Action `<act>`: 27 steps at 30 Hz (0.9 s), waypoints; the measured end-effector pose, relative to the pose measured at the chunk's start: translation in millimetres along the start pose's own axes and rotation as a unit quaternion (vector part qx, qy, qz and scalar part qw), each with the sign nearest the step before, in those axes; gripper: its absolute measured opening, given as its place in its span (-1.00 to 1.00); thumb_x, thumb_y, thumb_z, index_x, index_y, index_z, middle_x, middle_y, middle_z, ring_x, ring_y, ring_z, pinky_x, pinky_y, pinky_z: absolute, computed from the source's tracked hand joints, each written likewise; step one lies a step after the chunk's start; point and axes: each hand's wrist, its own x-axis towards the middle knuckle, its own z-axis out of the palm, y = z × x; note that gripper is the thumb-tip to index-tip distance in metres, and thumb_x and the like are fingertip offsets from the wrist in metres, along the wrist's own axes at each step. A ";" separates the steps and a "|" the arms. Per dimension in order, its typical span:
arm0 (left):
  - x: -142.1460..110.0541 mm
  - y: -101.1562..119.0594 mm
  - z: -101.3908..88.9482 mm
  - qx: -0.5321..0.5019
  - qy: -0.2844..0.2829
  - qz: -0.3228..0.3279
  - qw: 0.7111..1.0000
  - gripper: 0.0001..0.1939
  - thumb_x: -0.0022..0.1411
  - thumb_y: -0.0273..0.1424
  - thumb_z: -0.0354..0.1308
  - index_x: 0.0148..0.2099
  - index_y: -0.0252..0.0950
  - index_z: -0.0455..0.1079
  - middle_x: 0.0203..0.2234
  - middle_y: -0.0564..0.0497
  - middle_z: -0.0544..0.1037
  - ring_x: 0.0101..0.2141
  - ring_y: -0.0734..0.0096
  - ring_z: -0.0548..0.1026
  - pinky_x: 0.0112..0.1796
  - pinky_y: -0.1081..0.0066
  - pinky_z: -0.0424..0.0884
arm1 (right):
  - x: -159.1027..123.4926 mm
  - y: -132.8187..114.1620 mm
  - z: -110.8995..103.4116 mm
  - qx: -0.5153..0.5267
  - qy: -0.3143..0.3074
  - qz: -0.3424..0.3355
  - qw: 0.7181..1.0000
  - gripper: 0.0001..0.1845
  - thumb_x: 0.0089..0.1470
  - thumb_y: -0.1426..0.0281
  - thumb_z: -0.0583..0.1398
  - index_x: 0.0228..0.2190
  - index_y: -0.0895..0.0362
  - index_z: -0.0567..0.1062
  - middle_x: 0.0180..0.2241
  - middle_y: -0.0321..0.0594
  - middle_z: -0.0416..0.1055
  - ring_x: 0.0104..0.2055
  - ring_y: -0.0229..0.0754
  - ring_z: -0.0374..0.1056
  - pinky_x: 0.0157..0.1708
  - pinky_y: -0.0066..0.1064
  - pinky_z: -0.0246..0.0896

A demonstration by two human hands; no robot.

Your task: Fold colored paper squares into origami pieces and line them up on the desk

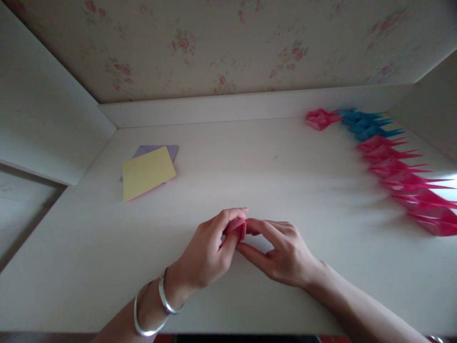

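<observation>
Pinching pink paper (236,224), left hand (210,247)

The folded paper (243,232) is pinkish red, small and compact, with creased edges and flat facets showing. It is held in the near half of the scene, about midway between left and right. Partly covered, its full outline cannot be confirmed.

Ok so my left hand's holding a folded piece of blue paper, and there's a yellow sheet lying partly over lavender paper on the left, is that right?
Not quite: the folded piece of paper in your left hand is pinkish red, not blue, as the head view shows. The yellow sheet does lie partly over lavender paper on the left.
</observation>
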 end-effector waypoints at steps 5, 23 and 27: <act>1.8 -4.1 4.3 -0.066 -0.021 -0.013 0.998 -0.60 0.37 -0.42 0.08 0.23 -0.23 0.27 0.23 -0.16 0.35 0.12 0.20 0.44 0.07 0.26 0.45 | -1.4 -4.7 3.5 0.003 0.031 0.074 0.997 -0.69 0.12 0.55 0.12 -0.08 0.12 0.41 -0.28 -0.22 0.59 -0.39 -0.21 0.51 -0.44 -0.42 0.39; 10.5 -3.0 6.5 -0.347 -0.002 -0.232 0.909 -0.73 0.27 -0.24 0.23 -0.06 -0.25 0.58 -0.29 0.01 0.63 -0.27 0.42 0.57 -0.10 0.34 0.55 | -5.0 8.1 -3.6 -0.108 0.082 -0.116 0.984 -0.78 0.19 0.61 0.16 -0.13 0.20 0.45 -0.20 -0.11 0.58 -0.25 -0.18 0.49 -0.25 -0.35 0.37; 11.0 -4.6 5.7 -0.393 -0.010 -0.275 0.878 -0.73 0.19 -0.25 0.32 -0.09 -0.25 0.59 -0.37 0.03 0.63 -0.33 0.47 0.56 -0.15 0.40 0.53 | -5.7 10.2 -6.1 -0.095 0.067 -0.125 0.985 -0.78 0.20 0.63 0.14 -0.12 0.21 0.44 -0.20 -0.10 0.57 -0.22 -0.18 0.48 -0.20 -0.36 0.38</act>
